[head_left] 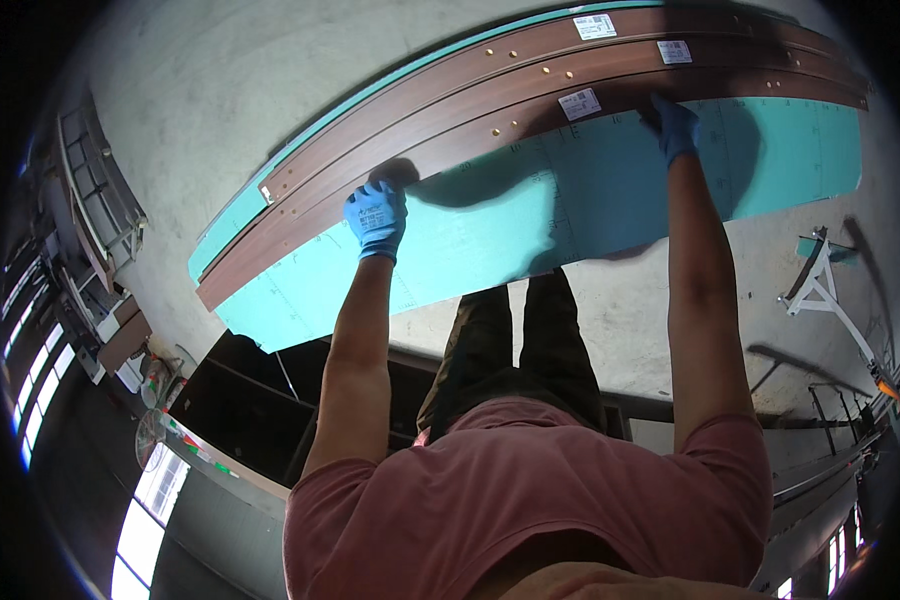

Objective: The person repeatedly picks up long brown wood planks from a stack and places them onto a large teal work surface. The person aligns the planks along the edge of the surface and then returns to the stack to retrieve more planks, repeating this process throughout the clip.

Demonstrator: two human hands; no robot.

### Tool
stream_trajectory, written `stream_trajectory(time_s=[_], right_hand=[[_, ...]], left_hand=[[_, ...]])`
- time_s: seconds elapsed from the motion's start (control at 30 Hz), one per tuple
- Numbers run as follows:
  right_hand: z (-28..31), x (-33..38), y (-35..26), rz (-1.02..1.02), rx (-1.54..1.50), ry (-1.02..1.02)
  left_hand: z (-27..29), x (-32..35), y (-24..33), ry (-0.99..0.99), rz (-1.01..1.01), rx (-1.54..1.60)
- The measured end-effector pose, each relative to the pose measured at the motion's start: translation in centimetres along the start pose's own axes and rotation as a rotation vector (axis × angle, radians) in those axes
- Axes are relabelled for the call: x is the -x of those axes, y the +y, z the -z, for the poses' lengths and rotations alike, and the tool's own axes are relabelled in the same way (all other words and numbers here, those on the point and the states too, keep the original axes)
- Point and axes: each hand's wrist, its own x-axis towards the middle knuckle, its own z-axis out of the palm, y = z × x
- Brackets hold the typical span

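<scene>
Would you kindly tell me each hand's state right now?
Left hand: fingers curled at the nearest brown board; grip unclear.
Right hand: shadowed, at the same board; grip unclear.

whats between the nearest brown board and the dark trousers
Head view: the teal surface, ruled with dark markings and partly in shadow, lies between the nearest brown board and the dark trousers.

Three white labels (579, 104) with printing too small to read sat on brown boards (420, 125); scale numbers (465, 167) lined the turquoise mat (450, 240); the left glove (378, 222) bore dark print (371, 213).
</scene>
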Motion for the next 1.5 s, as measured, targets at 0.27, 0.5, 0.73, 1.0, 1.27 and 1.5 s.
stream_trajectory(time_s=[0.27, 0.5, 0.73, 1.0, 1.27, 1.5], right_hand=[[-0.6, 2.6, -2.8, 0.137, 0.815, 0.015], [5.6, 1.2, 1.2, 0.748, 0.952, 0.214], [11.3, 17.1, 13.6, 0.686, 1.149, -0.076], [20.6, 42.1, 35.9, 0.014, 0.899, 0.040], [23.8, 56.7, 48.1, -0.304, 0.512, 0.337], [25.1, 66.0, 47.7, -0.288, 0.112, 0.608]], left_hand=[[-0.6, -0.7, 0.6, 0.006, 0.005, -0.020], [1.1, -2.0, 2.1, -0.051, -0.009, -0.068], [2.1, -1.5, 2.6, -0.068, 0.000, 0.004], [2.2, -1.9, 2.3, -0.170, -0.171, -0.119], [1.2, 4.3, 9.0, -0.060, -0.786, 0.049], [2.6, 13.2, 18.6, -0.598, -0.961, 0.552]])
